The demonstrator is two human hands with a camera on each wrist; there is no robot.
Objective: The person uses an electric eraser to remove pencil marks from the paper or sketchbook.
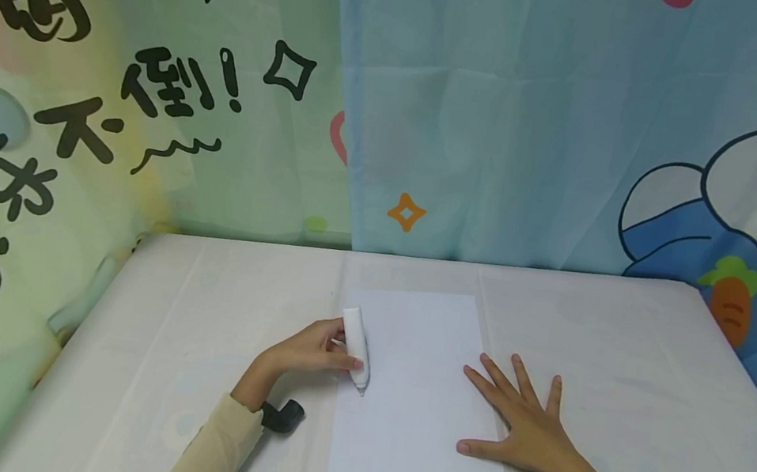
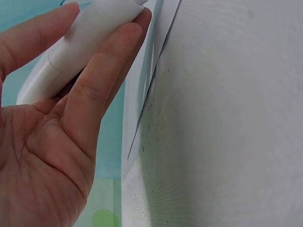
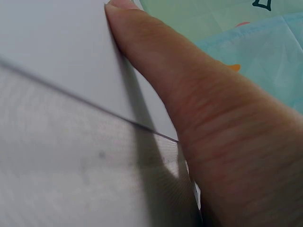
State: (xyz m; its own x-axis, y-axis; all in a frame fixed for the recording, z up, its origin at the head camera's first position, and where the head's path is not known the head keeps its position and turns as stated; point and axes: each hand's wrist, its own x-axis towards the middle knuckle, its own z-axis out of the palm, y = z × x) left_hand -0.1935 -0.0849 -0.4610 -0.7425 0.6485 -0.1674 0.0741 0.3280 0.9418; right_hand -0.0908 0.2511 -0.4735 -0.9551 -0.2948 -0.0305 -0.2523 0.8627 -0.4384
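A white sheet of paper (image 1: 402,438) lies upright on the table before me. Over its left edge, my left hand (image 1: 309,350) grips a stubby white pen-like tube (image 1: 354,336) with a narrow tip pointing down. In the left wrist view, the thumb and fingers close around the tube (image 2: 90,42). Whether the tip touches the paper cannot be told. My right hand (image 1: 528,431) lies with spread, straight fingers across the paper's right edge. In the right wrist view its thumb (image 3: 161,52) reaches over the paper (image 3: 47,38); the other fingers are mostly hidden.
A white cloth (image 1: 249,291) covers the table, with faint creases. Behind it and at the left hang printed curtains (image 1: 508,125) with black lettering and a cartoon figure (image 1: 745,236). Both wrists carry a black camera mount (image 1: 283,416).
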